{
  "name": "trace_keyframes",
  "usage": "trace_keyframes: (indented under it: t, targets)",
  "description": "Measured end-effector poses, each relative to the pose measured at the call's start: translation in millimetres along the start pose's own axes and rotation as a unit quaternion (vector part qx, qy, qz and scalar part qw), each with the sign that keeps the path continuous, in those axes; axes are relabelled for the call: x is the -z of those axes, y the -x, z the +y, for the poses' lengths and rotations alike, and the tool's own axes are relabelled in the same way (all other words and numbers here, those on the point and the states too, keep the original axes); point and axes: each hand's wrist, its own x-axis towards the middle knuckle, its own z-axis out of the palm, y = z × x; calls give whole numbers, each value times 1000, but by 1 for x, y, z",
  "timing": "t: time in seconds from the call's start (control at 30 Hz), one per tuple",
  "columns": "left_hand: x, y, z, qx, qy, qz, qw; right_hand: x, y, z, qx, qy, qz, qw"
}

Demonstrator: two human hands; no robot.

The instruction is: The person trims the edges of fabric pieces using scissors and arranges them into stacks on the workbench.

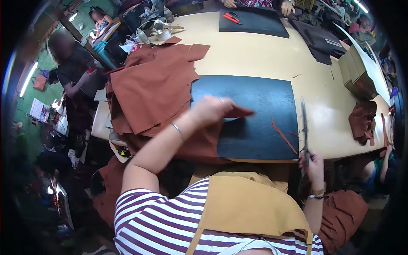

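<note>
My left hand (212,109), slightly blurred, is closed on the edge of a reddish-brown leather piece (241,111) over the dark cutting mat (263,93). Left of that hand, large brown leather sheets (153,93) lie heaped and overlap the mat's left side. At the table's front edge, my right hand (313,165) grips long scissors (304,123), whose blades point away from me, just right of the mat. Thin brown leather strips (282,135) lie on the mat's right part.
Across the table, a person's hands rest beside another dark mat (255,23) with red-handled pliers (231,18). Black material (316,40) lies beside it. A cardboard box (357,72) and crumpled brown leather (362,121) sit at right. A person (76,68) stands at left.
</note>
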Motion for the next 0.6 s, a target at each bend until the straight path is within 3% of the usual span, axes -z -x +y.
trace_keyframes:
  t: [0.03, 0.07, 0.1, 0.13, 0.17, 0.2, 0.23, 0.27, 0.3, 0.4, 0.47, 0.53, 0.6]
  targets:
    - [24, -3, -21, -18, -126, 54, 990, 13, -12, -5, 4, 61, 30, 998]
    - [46, -7, -52, -29, -148, 129, 980, 26, -26, -9, 13, 172, 47, 984]
    - [77, -10, -84, 12, -195, 159, 968, 40, -39, -13, 24, 282, 64, 957]
    - [114, -9, -126, 16, -290, 209, 934, 53, -53, -9, 52, 298, 83, 949]
    - [157, -3, -135, 101, -311, 263, 908, 67, -69, -1, 80, 314, 103, 941]
    - [197, 12, -167, 158, -366, 329, 856, 92, -87, 11, 50, 418, 105, 901]
    - [233, 29, -203, 147, -328, 415, 836, 93, -84, 2, 96, 484, 117, 862]
    - [258, 46, -189, 324, -309, 405, 797, 88, -72, -18, 142, 546, 128, 816]
    - [269, 66, -215, 302, -307, 483, 762, 81, -57, -42, 186, 603, 138, 763]
    - [241, 98, -205, 379, -379, 430, 727, 51, -10, -135, 365, 338, 156, 853]
    - [177, 95, -188, 344, -385, 405, 755, 47, 40, -174, 531, 145, 114, 827]
    - [116, 72, -145, 340, -362, 300, 814, 30, 75, -187, 612, 143, 41, 777]
    - [57, 45, -88, 249, -305, 193, 899, -5, 90, -195, 629, 233, -77, 738]
